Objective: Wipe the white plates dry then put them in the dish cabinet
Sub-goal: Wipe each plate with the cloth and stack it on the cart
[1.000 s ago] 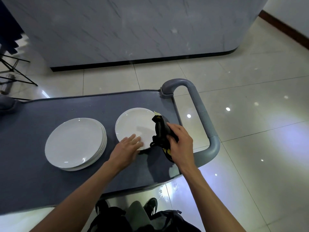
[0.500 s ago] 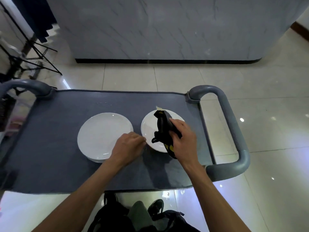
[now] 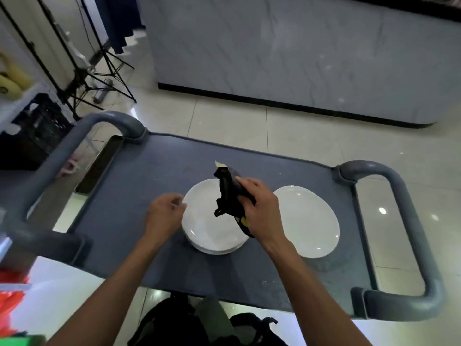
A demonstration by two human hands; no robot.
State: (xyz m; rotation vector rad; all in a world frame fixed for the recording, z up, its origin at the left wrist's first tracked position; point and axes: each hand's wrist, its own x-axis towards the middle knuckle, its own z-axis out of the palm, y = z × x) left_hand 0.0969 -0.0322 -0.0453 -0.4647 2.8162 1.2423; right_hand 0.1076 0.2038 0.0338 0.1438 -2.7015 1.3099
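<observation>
A stack of white plates [image 3: 209, 228] sits in the middle of the grey cart top [image 3: 129, 196]. A single white plate [image 3: 306, 221] lies flat just to its right. My right hand [image 3: 259, 211] grips a bunched black cloth [image 3: 228, 193] with yellow marks and holds it above the stack's right half. My left hand [image 3: 163, 216] is at the stack's left rim with loosely curled fingers; it is blurred, and no grip on a plate shows.
Grey cart handles rise at the left [image 3: 62, 151] and right [image 3: 411, 221] ends. A marble-faced counter [image 3: 287, 51] stands beyond the cart. Black tripod legs [image 3: 82, 71] and a black crate [image 3: 37, 126] are at the left. A dark bag [image 3: 174, 323] lies by my feet.
The view swung left. My left hand left the single plate's edge and moved to the stack's left rim. My right hand carried the cloth from the single plate to above the stack.
</observation>
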